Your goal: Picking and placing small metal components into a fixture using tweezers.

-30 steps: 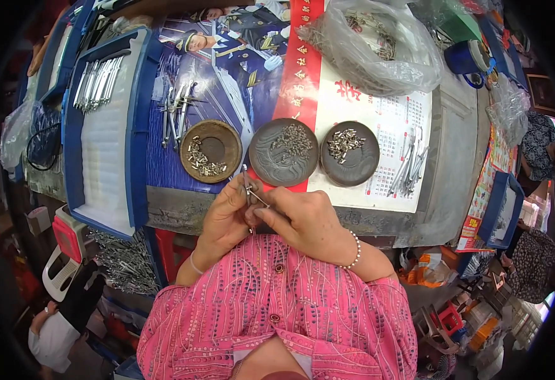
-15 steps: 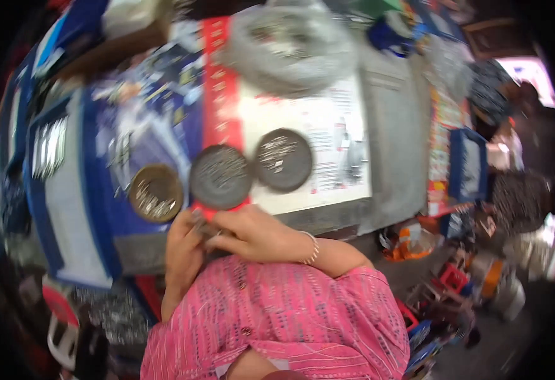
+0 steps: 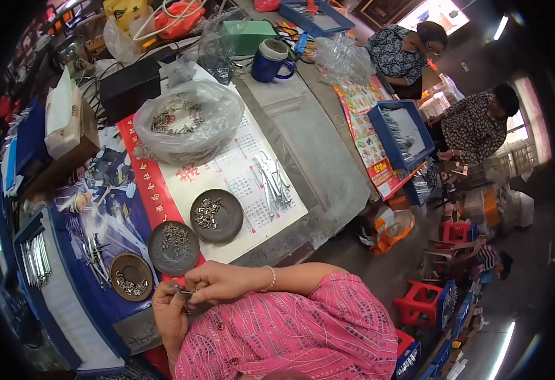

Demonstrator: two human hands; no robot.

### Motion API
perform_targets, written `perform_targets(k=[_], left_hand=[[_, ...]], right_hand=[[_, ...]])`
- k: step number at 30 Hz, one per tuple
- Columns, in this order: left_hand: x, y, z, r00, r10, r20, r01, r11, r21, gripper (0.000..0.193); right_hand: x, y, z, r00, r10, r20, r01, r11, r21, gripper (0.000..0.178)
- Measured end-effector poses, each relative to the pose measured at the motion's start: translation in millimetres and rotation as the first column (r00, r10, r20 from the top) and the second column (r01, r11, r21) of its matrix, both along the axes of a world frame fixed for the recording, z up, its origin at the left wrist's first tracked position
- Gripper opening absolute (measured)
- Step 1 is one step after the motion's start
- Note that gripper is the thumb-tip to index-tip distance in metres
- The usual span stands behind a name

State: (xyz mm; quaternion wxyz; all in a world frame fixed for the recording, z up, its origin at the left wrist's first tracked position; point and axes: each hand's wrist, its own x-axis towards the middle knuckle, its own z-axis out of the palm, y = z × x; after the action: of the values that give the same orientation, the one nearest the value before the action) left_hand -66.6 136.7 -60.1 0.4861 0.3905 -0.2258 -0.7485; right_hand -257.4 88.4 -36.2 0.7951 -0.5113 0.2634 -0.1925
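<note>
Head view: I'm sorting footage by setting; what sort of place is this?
Probably a metal-parts workshop: round dishes hold small metal parts, a blue tray holds slim metal rods, and other people are nearby.

Pale characters (image 3: 156, 201) on red strip (image 3: 142, 170), large red characters (image 3: 187, 173) on cream sheet (image 3: 252, 239)

Left hand (image 3: 168, 310) and right hand (image 3: 219, 280) meet at the near table edge. Middle dish (image 3: 175, 266) just beyond the fingers; brown dish (image 3: 136, 266) to its left, third dish (image 3: 228, 231) to its upper right. Rims close, slim gaps only. Right of the third dish: narrow lane of bare calendar paper (image 3: 251, 238), then loose rods (image 3: 271, 183) in the way. Widest passage: grey tabletop (image 3: 329, 199) right of the calendar, up toward a blue mug (image 3: 267, 67). Puffed plastic bag (image 3: 211, 136) blocks behind the dishes. Leftward: scattered rods (image 3: 94, 258), then a long blue tray (image 3: 68, 297) walling that side.
</note>
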Motion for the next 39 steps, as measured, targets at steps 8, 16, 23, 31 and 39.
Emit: perform_targets(k=[8, 16, 23, 31, 39], left_hand=[[0.3, 16.8, 19.3, 0.983, 0.0, 0.183, 0.003, 1.0, -0.018, 0.007], [-9.0, 11.6, 31.5, 0.985, -0.081, 0.153, 0.085, 0.996, -0.019, 0.008], [1.7, 12.4, 28.4, 0.957, -0.199, 0.209, 0.231, 0.962, -0.144, 0.009], [3.3, 17.9, 28.4, 0.975, -0.158, 0.154, 0.164, 0.986, -0.023, 0.013], [1.6, 12.6, 24.4, 0.993, -0.103, -0.066, 0.112, 0.981, 0.161, 0.013]], right_hand=[[-5.5, 9.2, 5.8, 0.977, -0.101, -0.185, -0.049, 0.743, -0.668, 0.021], [-6.8, 3.4, 8.1, 0.94, -0.014, -0.342, -0.06, 0.977, -0.205, 0.021], [-1.1, 6.9, 5.7, 0.972, -0.102, -0.213, 0.013, 0.924, -0.381, 0.016], [2.3, 8.4, 8.2, 0.956, -0.059, -0.288, 0.042, 0.997, -0.063, 0.012], [0.8, 13.2, 1.1, 0.955, -0.167, -0.246, 0.104, 0.963, -0.247, 0.014]])
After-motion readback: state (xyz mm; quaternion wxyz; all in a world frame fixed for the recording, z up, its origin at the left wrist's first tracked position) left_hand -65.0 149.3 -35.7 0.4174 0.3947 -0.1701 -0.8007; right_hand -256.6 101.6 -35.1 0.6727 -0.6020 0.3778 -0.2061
